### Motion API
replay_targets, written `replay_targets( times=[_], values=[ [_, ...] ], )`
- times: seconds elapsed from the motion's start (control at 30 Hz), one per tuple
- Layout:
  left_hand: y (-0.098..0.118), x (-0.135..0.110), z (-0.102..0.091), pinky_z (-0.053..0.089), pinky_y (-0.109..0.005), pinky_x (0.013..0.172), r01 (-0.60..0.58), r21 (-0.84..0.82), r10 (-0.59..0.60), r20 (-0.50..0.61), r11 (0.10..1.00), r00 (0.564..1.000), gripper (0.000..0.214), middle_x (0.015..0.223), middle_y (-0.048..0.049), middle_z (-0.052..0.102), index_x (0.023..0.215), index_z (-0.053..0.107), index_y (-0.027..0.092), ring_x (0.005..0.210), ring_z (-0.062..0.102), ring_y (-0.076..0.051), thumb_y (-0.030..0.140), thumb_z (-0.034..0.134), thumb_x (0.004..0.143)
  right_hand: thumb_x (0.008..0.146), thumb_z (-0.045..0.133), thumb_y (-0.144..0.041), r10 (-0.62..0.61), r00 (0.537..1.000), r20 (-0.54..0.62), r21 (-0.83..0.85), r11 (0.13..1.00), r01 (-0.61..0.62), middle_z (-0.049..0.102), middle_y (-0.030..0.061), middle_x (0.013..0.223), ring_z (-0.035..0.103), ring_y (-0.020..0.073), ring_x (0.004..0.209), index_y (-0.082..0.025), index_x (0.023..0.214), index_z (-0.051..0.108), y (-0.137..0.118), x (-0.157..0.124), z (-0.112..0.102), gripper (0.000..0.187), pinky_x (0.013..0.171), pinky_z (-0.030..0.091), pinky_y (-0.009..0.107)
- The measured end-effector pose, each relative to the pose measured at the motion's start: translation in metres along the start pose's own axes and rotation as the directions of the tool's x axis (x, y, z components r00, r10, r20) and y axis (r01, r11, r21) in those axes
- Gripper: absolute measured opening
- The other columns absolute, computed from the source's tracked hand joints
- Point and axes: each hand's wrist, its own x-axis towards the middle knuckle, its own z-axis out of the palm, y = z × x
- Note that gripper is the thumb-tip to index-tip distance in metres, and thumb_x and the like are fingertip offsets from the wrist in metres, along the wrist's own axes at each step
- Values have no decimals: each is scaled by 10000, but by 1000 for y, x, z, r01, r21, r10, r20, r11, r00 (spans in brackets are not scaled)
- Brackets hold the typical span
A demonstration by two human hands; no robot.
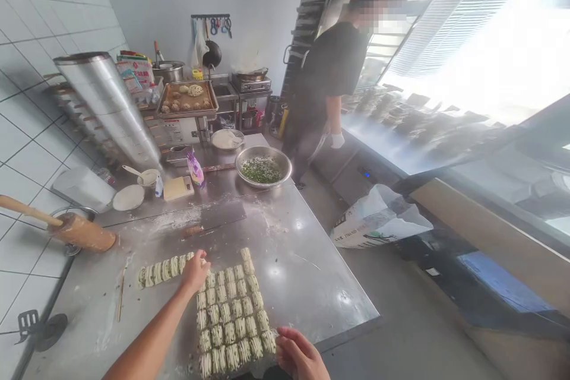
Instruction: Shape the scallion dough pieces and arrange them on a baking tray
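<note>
- Pale, green-flecked dough pieces [231, 332] lie on the steel table [312, 273]: a short row [165, 270] to the left and a block [235, 307] closer in.
- I see the left hand [195, 273] at the row's right end, its fingers drawn narrow; I cannot tell whether they pinch a piece or only touch one.
- Curled fingers on the right hand [300, 353], just beside the block's near right corner; I cannot make out anything in its grasp.
- I judge the step in hand as handling single pieces between row and block.
- To my eye, the next move calls for a light pinch and a level lift, since the strands look soft and easily squashed.
- I note the knife [222, 214] beyond the row, apart from both hands.
</note>
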Motion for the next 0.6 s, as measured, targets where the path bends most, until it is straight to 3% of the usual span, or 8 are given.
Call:
replay_targets(
  times=[0.1,0.13,0.2,0.27,0.33,0.4,0.5,0.6],
  values=[
    [19,-52,-30,451,-264,656,-102,-177,109,33,979,993,349,889,-36,695,1067,622,237,712,618,-175,550,481,1005,554,885,-732,-14,985,173,-117,992,34,731,92,1013,696,251,836,-220,1189,708,0,-9,46,835,744,569,376],
    [29,-73,-41,449,-263,652,-169,-311,193,48,935,980,371,875,-28,685,1055,628,233,702,602,-169,580,512,991,555,885,-745,-13,963,269,-162,985,58,718,118,1129,703,271,909,-226,1294,657,-5,-13,59,931,787,574,397],
    [49,-117,-62,471,-268,675,-263,-497,323,38,827,946,386,926,-23,688,1085,625,234,712,599,-159,599,570,969,582,889,-736,2,864,503,-239,961,137,704,134,1188,696,283,977,-219,1350,617,-20,-25,80,964,845,565,409],
    [65,-155,-80,502,-284,718,-329,-511,376,-13,794,926,354,879,-19,693,1054,635,235,732,615,-170,575,617,958,671,860,-709,27,719,694,-279,931,234,724,96,1001,681,244,888,-176,1185,693,-42,-41,94,759,820,545,374],
    [72,-184,-93,548,-316,796,-408,-446,416,-86,797,905,293,911,-42,726,1051,667,244,809,664,-200,523,620,975,756,811,-690,57,611,789,-288,913,287,701,59,821,649,197,764,-149,975,709,-64,-58,102,592,758,520,338],
    [68,-205,-101,574,-359,957,-512,-336,491,-154,790,858,295,1181,-90,747,1245,674,279,1059,703,-248,431,554,1022,791,787,-681,102,555,826,-287,922,258,718,62,817,659,186,742,-155,918,678,-85,-73,104,552,737,514,319],
    [54,-224,-108,511,-389,1157,-686,-111,667,-169,719,726,572,1589,-85,536,1610,381,348,1435,543,-261,251,438,1049,754,809,-694,213,474,854,-327,929,172,767,88,897,722,221,809,-167,979,676,-108,-90,102,588,773,542,327],
    [50,-234,-113,519,-373,1156,-767,86,770,-152,635,620,695,1644,-88,469,1666,231,362,1473,517,-256,165,449,1036,752,830,-633,278,427,860,-349,932,96,800,104,947,756,251,890,-173,1066,709,-117,-99,97,570,840,550,338]
  ],
)
